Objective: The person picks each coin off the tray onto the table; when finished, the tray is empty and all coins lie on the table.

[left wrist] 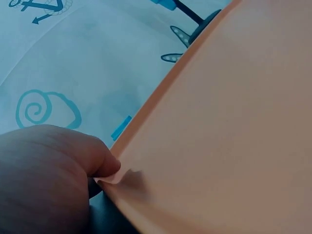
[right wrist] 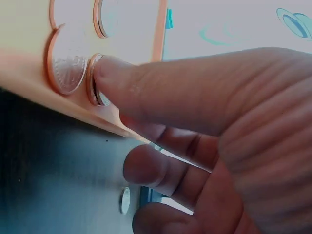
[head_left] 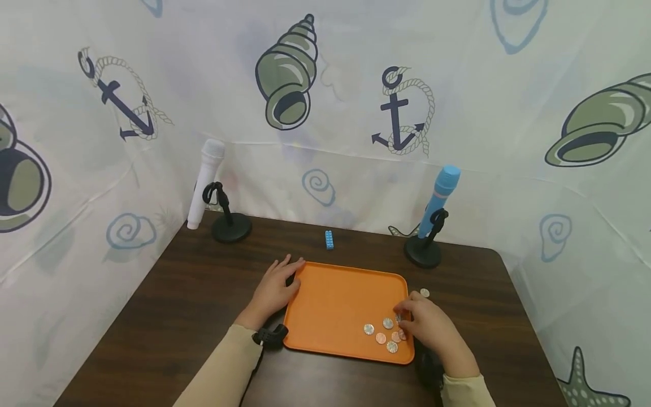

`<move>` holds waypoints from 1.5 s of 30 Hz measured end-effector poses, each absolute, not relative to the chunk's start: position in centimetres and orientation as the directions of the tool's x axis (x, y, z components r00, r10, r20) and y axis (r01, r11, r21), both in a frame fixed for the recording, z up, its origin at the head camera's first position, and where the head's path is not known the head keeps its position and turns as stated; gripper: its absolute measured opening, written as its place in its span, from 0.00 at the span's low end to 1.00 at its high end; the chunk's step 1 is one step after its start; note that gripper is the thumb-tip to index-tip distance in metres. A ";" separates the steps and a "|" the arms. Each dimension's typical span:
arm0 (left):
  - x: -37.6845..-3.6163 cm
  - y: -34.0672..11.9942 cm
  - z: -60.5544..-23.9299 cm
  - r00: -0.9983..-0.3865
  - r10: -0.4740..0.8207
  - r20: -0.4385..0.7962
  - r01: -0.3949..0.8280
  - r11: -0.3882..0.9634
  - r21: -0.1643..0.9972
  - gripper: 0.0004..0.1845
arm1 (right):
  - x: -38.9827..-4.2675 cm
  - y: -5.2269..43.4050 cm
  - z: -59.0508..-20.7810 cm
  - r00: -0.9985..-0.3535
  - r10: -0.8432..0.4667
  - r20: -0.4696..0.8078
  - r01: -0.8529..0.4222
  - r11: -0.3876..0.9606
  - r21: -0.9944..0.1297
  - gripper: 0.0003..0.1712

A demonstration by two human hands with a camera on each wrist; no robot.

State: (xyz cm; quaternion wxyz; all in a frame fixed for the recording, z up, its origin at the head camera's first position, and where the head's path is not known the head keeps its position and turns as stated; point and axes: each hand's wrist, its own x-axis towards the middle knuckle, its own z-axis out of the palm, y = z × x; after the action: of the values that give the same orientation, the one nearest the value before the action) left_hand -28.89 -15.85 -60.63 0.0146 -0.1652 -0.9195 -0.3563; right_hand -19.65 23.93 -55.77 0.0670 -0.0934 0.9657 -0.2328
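An orange tray (head_left: 335,299) lies on the dark wooden table (head_left: 178,305). Several coins (head_left: 381,333) sit in its near right corner. My right hand (head_left: 429,328) reaches over the tray's right rim. Its thumb (right wrist: 146,87) presses a tilted coin (right wrist: 96,90) against the tray floor beside another coin (right wrist: 66,68), with the other fingers (right wrist: 161,168) curled just below. One coin (head_left: 424,293) lies on the table right of the tray. My left hand (head_left: 274,291) rests with relaxed fingers on the tray's far left corner, its thumb (left wrist: 63,165) against the tray rim (left wrist: 146,112).
A small blue brick (head_left: 329,239) lies behind the tray. A white microphone (head_left: 205,181) on a black stand (head_left: 231,227) is at the back left, a blue microphone (head_left: 439,198) on its stand (head_left: 423,252) at the back right. A printed curtain surrounds the table.
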 end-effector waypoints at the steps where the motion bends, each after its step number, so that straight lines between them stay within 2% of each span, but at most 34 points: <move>1: -28.9 -15.9 -60.6 -0.945 0.294 0.146 0.315 0.692 0.649 0.29 | -19.7 23.9 -55.9 -0.975 -0.205 -0.083 -0.145 0.876 -0.459 0.11; 6: -28.5 -15.9 -60.7 -0.945 0.295 0.143 0.315 0.694 0.647 0.29 | -19.8 23.9 -56.2 -0.978 -0.187 -0.096 -0.122 0.877 -0.465 0.08; 11: -28.3 -16.0 -60.8 -0.945 0.295 0.140 0.312 0.694 0.649 0.29 | -19.8 23.9 -56.4 -0.976 -0.195 -0.101 -0.119 0.857 -0.502 0.11; 14: -28.3 -16.1 -61.0 -0.945 0.294 0.141 0.312 0.688 0.655 0.29 | -20.0 24.3 -56.7 -0.968 -0.232 -0.091 -0.141 0.809 -0.570 0.13; 18: -28.2 -16.1 -61.0 -0.943 0.299 0.144 0.318 0.684 0.656 0.30 | -20.2 24.9 -57.2 -0.965 -0.251 -0.081 -0.132 0.727 -0.673 0.08; 23: -28.1 -16.1 -61.0 -0.944 0.303 0.133 0.313 0.688 0.655 0.30 | -20.4 26.3 -57.8 -0.977 -0.207 -0.048 -0.096 0.633 -0.768 0.01; 24: -28.1 -16.0 -61.0 -0.944 0.303 0.130 0.311 0.690 0.653 0.30 | -20.4 26.9 -58.0 -0.980 -0.197 -0.041 -0.087 0.600 -0.795 0.03; 28: -28.1 -16.0 -61.0 -0.944 0.303 0.129 0.312 0.694 0.649 0.30 | -20.6 29.5 -59.0 -0.992 -0.114 -0.058 0.006 0.413 -0.911 0.12; 31: -28.2 -16.0 -60.9 -0.944 0.302 0.130 0.311 0.695 0.648 0.30 | -20.6 31.3 -59.6 -0.996 -0.022 -0.082 0.072 0.285 -0.956 0.18; 34: -28.2 -16.1 -60.8 -0.945 0.304 0.124 0.309 0.698 0.647 0.30 | -20.6 32.6 -60.0 -0.996 0.061 -0.067 0.077 0.183 -0.980 0.22; 40: -28.4 -16.2 -60.5 -0.939 0.309 0.152 0.332 0.693 0.640 0.30 | -20.4 34.8 -60.2 -0.967 0.253 -0.004 0.006 0.008 -1.000 0.17; 45: -28.6 -16.2 -60.4 -0.933 0.317 0.168 0.348 0.685 0.640 0.30 | -20.0 35.9 -60.1 -0.925 0.381 0.009 -0.015 -0.011 -1.000 0.17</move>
State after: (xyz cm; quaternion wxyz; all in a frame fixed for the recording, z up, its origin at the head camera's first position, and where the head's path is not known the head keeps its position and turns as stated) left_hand -28.55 -16.18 -60.40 0.0221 -0.1811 -0.9177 -0.3530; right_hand -19.97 35.85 -60.12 -0.1415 0.1328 0.6888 -0.6985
